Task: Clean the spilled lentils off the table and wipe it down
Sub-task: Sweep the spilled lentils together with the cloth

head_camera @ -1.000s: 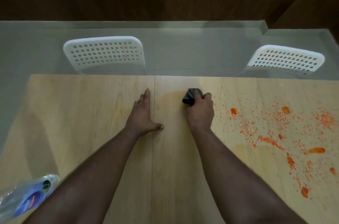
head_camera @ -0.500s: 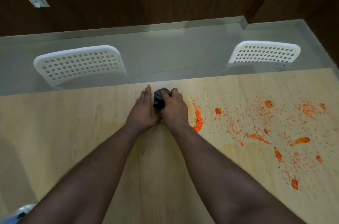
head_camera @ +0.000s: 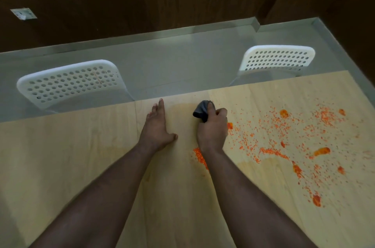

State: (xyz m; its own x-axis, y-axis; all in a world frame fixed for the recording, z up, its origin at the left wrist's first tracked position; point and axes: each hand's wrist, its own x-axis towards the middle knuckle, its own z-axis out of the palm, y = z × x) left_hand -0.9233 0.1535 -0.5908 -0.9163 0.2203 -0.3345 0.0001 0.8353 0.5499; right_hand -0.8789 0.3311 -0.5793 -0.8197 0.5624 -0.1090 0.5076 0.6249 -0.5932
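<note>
Lentils (head_camera: 284, 132), orange: scattered right of right hand (head_camera: 212, 128), heaped in a fresh ridge (head_camera: 199, 157) by its wrist. Right hand gripping dark cloth (head_camera: 200, 110); left hand (head_camera: 157, 128) flat, fingers straight, on table (head_camera: 60, 156). Hands apart again after meeting half a second ago; ridge swept in closer. Likely mid-gather, most still spread, some smeared wet.

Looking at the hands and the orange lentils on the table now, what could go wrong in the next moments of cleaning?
1. The right hand grips a small bunched dark cloth; it may smear the wet-looking lentils instead of gathering them.
2. The right forearm crosses a lentil pile and could drag it.
3. The spill nears the right table edge; a hard sweep could push lentils off.
</note>
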